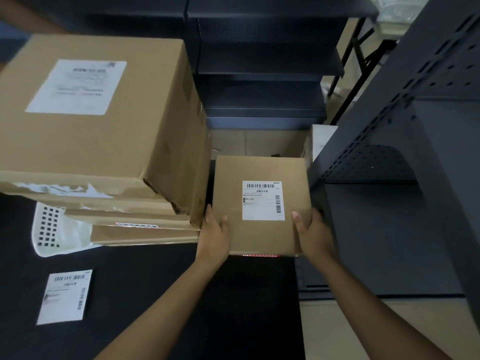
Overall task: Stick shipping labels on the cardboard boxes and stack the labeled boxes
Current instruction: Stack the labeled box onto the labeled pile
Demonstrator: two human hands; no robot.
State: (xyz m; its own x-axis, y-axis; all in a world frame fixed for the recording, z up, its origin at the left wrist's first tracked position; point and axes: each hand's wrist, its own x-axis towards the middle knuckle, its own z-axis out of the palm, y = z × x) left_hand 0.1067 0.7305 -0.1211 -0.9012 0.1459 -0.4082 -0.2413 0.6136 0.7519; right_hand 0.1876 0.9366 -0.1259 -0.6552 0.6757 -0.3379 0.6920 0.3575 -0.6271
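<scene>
A small flat cardboard box (262,172) with a white barcode shipping label (263,200) on its top is held level beyond the far edge of the black table. My left hand (214,236) grips its near left corner and my right hand (313,233) grips its near right corner. To the left, on the table, a large cardboard box (104,136) with a white sheet stuck on top rests on several flat cardboard boxes (145,233). A loose shipping label (65,297) lies on the table at the front left.
A white perforated plastic basket (49,229) sits under the left stack's edge. Dark metal shelving (259,68) stands behind, and a dark perforated rack (405,126) rises close on the right. The black table (233,307) ends near the right; beige floor (363,333) shows beside it.
</scene>
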